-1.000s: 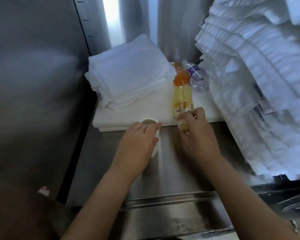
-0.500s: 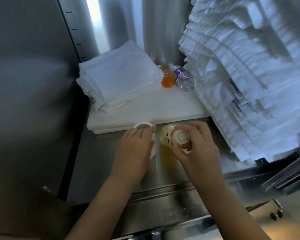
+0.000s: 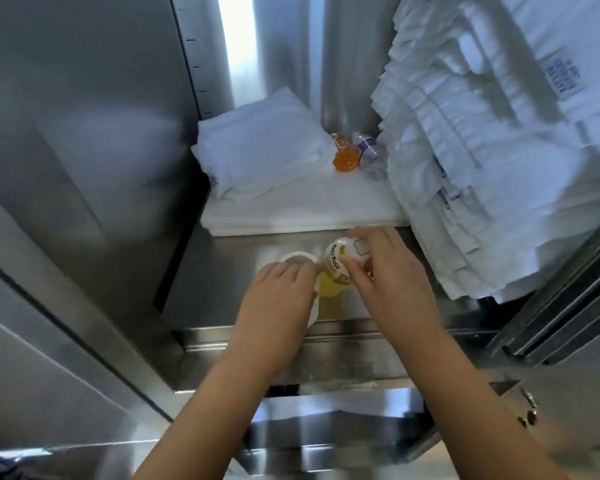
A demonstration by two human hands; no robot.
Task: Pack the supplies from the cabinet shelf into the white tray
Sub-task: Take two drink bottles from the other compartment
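On the left, the left hand keeps its place on the bare stainless-steel cabinet shelf, fingers curled over the side of a small white round-rimmed cup and gripping it, as it did a second ago. Just right of the cup is what has changed: the yellow plastic juice bottle with a white printed label, which a second ago lay on the flat folded white sheet behind, has come forward off the cloth and been tipped up. The right hand pinches it round the shoulder, thumb on the near side, fingers wrapped behind. In my judgement both hands are now loaded and the next move is carrying them out to the white tray, which is not in view.

The bottle's long axis runs nearly toward the camera: its white cap points up and slightly back-right, its base down toward the shelf front. Whether the base touches the steel I cannot tell.

Farther back, left to right, sit folded white towels, an orange bottle and a clear bottle with a purple label lying touching, then a tall leaning stack of white linen.
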